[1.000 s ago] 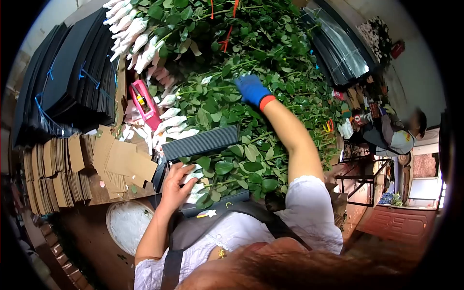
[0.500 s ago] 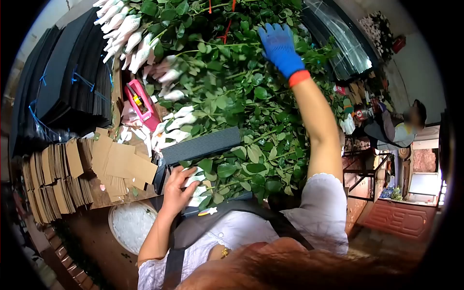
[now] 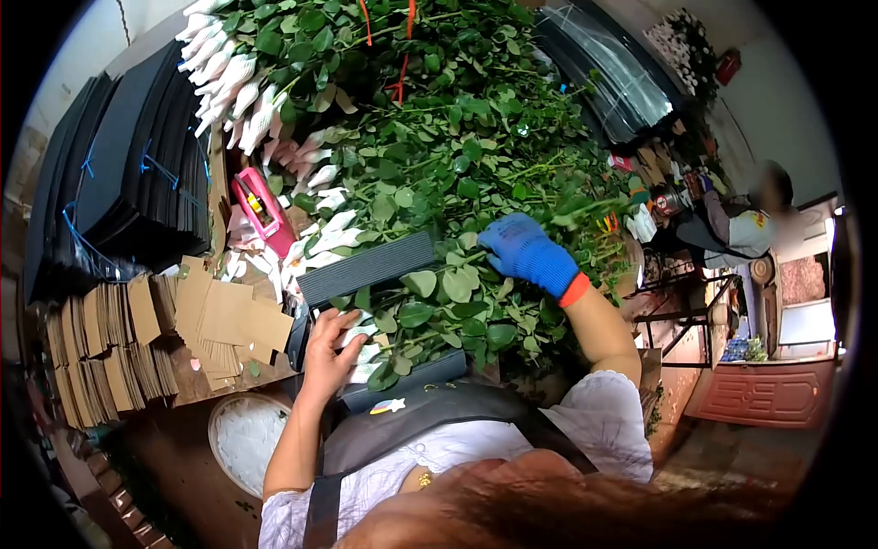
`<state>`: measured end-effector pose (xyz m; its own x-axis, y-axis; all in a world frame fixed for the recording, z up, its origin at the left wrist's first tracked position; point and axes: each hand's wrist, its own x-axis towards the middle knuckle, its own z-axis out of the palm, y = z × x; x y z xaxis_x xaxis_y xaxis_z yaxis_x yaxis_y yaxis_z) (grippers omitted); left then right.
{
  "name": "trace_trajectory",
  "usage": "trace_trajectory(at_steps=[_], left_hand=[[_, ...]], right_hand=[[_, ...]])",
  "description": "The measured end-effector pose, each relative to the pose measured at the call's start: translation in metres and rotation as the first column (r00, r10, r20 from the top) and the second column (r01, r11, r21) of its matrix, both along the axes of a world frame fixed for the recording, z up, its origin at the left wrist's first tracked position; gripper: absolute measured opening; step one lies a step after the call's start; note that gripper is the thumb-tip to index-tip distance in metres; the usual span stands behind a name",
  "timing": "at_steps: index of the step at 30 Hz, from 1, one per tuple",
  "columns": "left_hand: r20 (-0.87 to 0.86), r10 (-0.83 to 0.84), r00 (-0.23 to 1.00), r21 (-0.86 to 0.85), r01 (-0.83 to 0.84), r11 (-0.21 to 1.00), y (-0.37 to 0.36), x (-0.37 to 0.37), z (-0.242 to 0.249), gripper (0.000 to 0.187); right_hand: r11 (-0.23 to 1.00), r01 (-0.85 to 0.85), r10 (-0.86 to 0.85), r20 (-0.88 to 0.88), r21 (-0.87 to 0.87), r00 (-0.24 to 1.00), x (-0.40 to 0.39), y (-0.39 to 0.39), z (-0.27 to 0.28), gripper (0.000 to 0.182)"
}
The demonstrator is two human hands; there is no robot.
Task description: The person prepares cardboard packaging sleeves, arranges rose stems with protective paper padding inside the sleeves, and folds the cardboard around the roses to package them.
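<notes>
My left hand (image 3: 327,352), bare, curls its fingers and thumb around white net-sleeved rose heads (image 3: 362,348) at the near edge of the bench. These lie between two dark ribbed side walls (image 3: 370,270), with leafy stems running rightward. My right hand (image 3: 530,254), in a blue glove with a red cuff, sits low over the leaves at the right of the walls. Its fingers are bent around what looks like a rose stem; the grip itself is partly hidden by leaves. Blurred leaves (image 3: 585,212) stick out beyond the glove. A large heap of green rose stems (image 3: 457,146) spreads ahead.
At left stand dark board stacks (image 3: 137,156) and brown cardboard pieces (image 3: 224,316). A pink holder (image 3: 263,215) lies beside the heap. Below is a round white tub (image 3: 247,444). Plastic-wrapped dark sheets (image 3: 613,73) stand at upper right. Another person (image 3: 745,224) is at far right.
My right hand has come down from the far stems to near the ribbed walls, its fingers now curled. My left hand stays at the rose heads. The view has shifted slightly.
</notes>
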<state>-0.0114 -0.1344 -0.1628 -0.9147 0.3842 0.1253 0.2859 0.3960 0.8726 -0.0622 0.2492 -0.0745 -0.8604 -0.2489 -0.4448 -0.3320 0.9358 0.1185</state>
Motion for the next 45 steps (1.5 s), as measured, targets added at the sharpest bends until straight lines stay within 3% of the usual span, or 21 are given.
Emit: trace_trajectory(at_steps=[2,6,7,10,11,14,15,18,19,21,25,27,28,30,33,36,37,40,42,44,45], left_hand=[[0.012,0.005,1.000,0.011,-0.005,1.000,-0.002,0.003,0.000,0.042],[0.047,-0.003,0.999,0.053,0.000,0.999,0.002,0.001,0.004,0.041],[0.047,0.003,0.999,0.045,-0.005,0.999,0.002,0.002,0.003,0.041],[0.056,0.014,0.998,0.037,-0.016,0.999,0.000,0.001,0.000,0.039],[0.072,0.010,0.997,0.046,-0.013,0.999,0.001,0.002,0.001,0.039],[0.044,-0.034,0.998,0.047,0.032,0.998,-0.004,0.000,-0.002,0.040],[0.028,-0.024,0.999,0.031,0.023,0.999,-0.004,0.000,-0.001,0.040],[-0.027,-0.008,1.000,0.012,0.009,1.000,-0.003,0.001,0.002,0.039],[-0.002,-0.016,1.000,0.024,0.016,1.000,-0.003,0.001,0.004,0.039],[-0.016,-0.027,1.000,0.010,0.027,1.000,-0.004,-0.001,0.001,0.038],[-0.028,-0.007,1.000,0.033,0.008,0.999,-0.003,0.000,0.002,0.038],[-0.010,-0.001,1.000,0.051,0.002,0.999,-0.003,0.000,-0.001,0.038],[0.009,-0.002,1.000,0.060,0.001,0.998,-0.002,0.001,-0.003,0.038],[0.029,-0.001,1.000,0.067,-0.001,0.998,-0.002,0.000,-0.005,0.039],[0.053,0.004,0.999,0.070,-0.008,0.997,-0.003,0.001,-0.005,0.039],[0.036,0.009,0.999,0.056,-0.011,0.998,-0.002,0.002,-0.011,0.039],[0.033,0.006,0.999,0.059,-0.008,0.998,-0.002,0.002,-0.010,0.039],[-0.013,0.003,1.000,0.040,-0.002,0.999,-0.003,0.001,-0.008,0.039],[0.147,-0.001,0.989,0.108,-0.015,0.994,-0.003,0.002,0.000,0.039],[0.005,-0.002,1.000,0.052,0.001,0.999,-0.002,0.001,-0.014,0.039],[0.033,-0.004,0.999,0.068,0.002,0.998,-0.001,0.001,-0.010,0.039]], right_hand=[[0.999,0.037,-0.040,-0.159,-0.021,0.986,0.022,-0.005,0.018,0.030],[0.962,0.206,-0.217,-0.041,-0.176,0.975,0.046,0.002,-0.016,0.030],[0.926,0.194,-0.216,-0.035,-0.323,0.976,0.051,0.019,-0.051,0.033],[0.696,0.351,-0.260,0.236,-0.627,0.936,0.052,0.035,-0.032,0.038],[0.538,0.527,-0.267,0.461,-0.658,0.847,0.046,0.047,-0.018,0.044],[0.494,0.414,-0.343,0.266,-0.765,0.901,0.021,0.074,-0.009,0.044],[0.774,0.187,-0.319,-0.117,-0.604,0.941,0.008,0.071,0.004,0.045],[0.889,-0.111,-0.152,-0.516,-0.443,0.843,-0.037,0.040,0.034,0.045],[0.822,-0.169,-0.129,-0.467,-0.544,0.875,-0.058,0.020,0.050,0.046],[0.834,-0.296,-0.061,-0.611,-0.465,0.789,-0.104,-0.003,0.049,0.044],[0.885,-0.451,0.105,-0.890,-0.120,0.443,-0.219,-0.052,0.059,0.043],[0.926,-0.372,0.081,-0.931,-0.061,0.355,-0.283,-0.066,0.058,0.045],[0.936,-0.351,0.092,-0.979,0.022,0.182,-0.310,-0.071,0.053,0.030],[0.989,-0.139,0.081,-0.979,0.056,0.186,-0.345,-0.076,0.043,0.019],[0.988,-0.155,0.065,-0.956,0.020,0.287,-0.339,-0.081,0.050,0.014],[0.928,-0.365,0.077,-0.919,-0.076,0.387,-0.284,-0.081,0.066,0.013],[0.793,-0.607,0.126,-0.963,-0.047,0.238,-0.270,-0.077,0.067,0.014],[0.742,-0.670,0.364,-0.836,-0.006,0.411,-0.204,-0.066,0.067,0.015],[0.666,-0.745,0.426,-0.840,0.039,0.337,-0.167,-0.069,0.064,0.016],[0.828,-0.561,0.329,-0.794,-0.017,0.511,-0.165,-0.040,0.044,0.019],[0.869,-0.492,0.248,-0.813,-0.054,0.526,-0.160,-0.038,0.049,0.021]])
